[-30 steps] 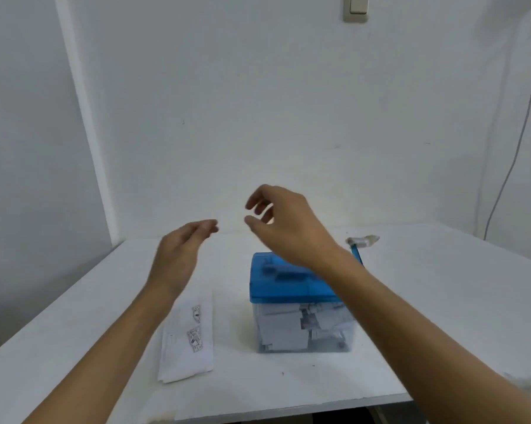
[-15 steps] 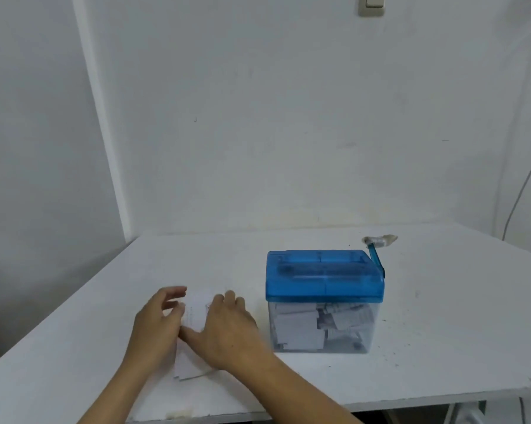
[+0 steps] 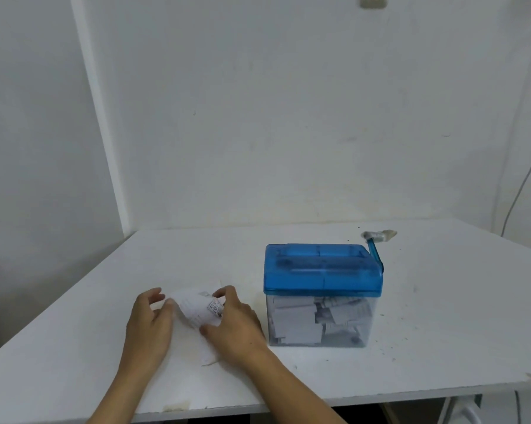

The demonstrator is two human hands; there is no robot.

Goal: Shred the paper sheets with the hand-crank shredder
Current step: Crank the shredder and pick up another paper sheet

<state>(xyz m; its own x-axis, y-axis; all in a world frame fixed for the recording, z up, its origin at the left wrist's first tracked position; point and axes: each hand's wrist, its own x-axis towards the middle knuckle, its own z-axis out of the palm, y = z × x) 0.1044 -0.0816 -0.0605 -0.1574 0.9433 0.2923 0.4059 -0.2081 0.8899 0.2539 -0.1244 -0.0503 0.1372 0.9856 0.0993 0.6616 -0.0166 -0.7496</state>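
Since a second ago both hands have dropped from the air above the shredder (image 3: pixel 322 269) to the paper sheets (image 3: pixel 197 312), and in the last half second the sheets have gone from lying flat under the palms to being bunched and raised at their far end, so that a small printed mark faces up.

The right hand (image 3: pixel 235 327) grasps the sheets: its fingers curl over their right edge and its thumb lies on the paper nearer the person. The left hand (image 3: pixel 149 327) is at the sheets' left edge with its thumb tip touching the paper and its fingers curled just above. Whether it really pinches the paper I cannot tell.

The sheets rest on the white tabletop (image 3: pixel 441 332), just to the left of the shredder and apart from it. The shredder has not moved. It stands upright, its blue lid on a clear bin (image 3: pixel 319 324) that holds cut paper pieces. Its crank (image 3: pixel 377 247) sticks up at the right rear corner, untouched. A wall switch (image 3: pixel 373 0) sits high on the wall, and a cable (image 3: pixel 523 182) hangs at the right.
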